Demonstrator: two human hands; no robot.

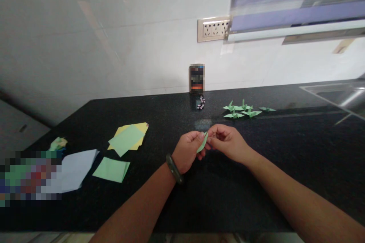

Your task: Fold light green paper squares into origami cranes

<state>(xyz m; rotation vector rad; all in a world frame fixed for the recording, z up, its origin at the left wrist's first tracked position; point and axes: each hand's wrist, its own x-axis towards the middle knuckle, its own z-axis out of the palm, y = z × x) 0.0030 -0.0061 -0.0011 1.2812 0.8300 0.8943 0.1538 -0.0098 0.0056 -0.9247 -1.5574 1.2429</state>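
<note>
A narrow folded piece of green paper (202, 144) is held up over the dark countertop, tilted. My left hand (186, 151), with a dark bangle on the wrist, pinches it between thumb and fingers. My right hand (226, 140) is closed at the paper's right upper edge, its thumb and fingertips pressed together on it. The fingertips hide part of the folds. Beyond my right hand stand several folded green paper cranes (242, 110) in a loose group.
Left of my hands lie green sheets (127, 139) over yellow ones, a folded green sheet (111, 169) and white paper (78, 169). A phone (196, 79) with a beaded strap leans on the wall. A sink edge (327, 100) is at the right. Sockets (213, 29) are above.
</note>
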